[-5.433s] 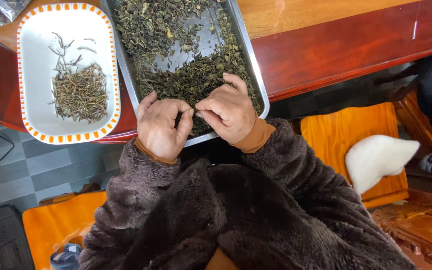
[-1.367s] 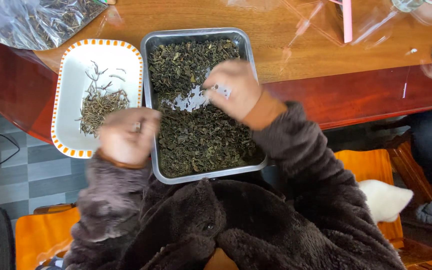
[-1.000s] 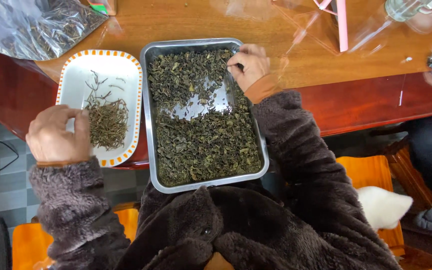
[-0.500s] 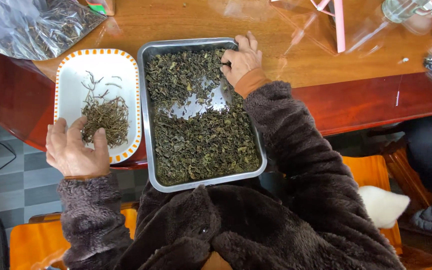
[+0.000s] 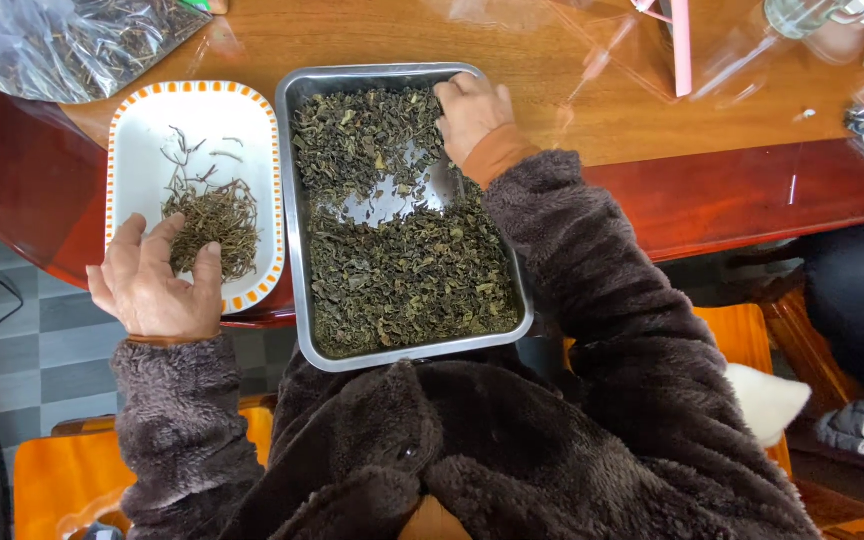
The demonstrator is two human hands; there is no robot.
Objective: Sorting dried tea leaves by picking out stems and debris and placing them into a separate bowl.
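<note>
The right hand (image 5: 472, 112) has its fingers curled down into the dark green leaves (image 5: 402, 270) at the far end of the metal tray (image 5: 295, 250); it may be pinching some, but I cannot tell. The left hand (image 5: 157, 290) is open with spread fingers, holding nothing, at the near edge of the white dish (image 5: 142, 150), just beside the little stems (image 5: 214, 222). Both tray and dish sit on the tabletop (image 5: 572, 90), by a plastic bag (image 5: 42, 45).

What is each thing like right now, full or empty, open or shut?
Metal tray: mostly covered with dark dried leaves, one bare patch mid-tray.
White dish: mostly bare, small pile of thin stems.
Plastic bag: lying flat, stems inside.
Left hand: open, fingers spread, over the dish's near edge.
Right hand: curled, on leaves at the tray's far corner.
</note>
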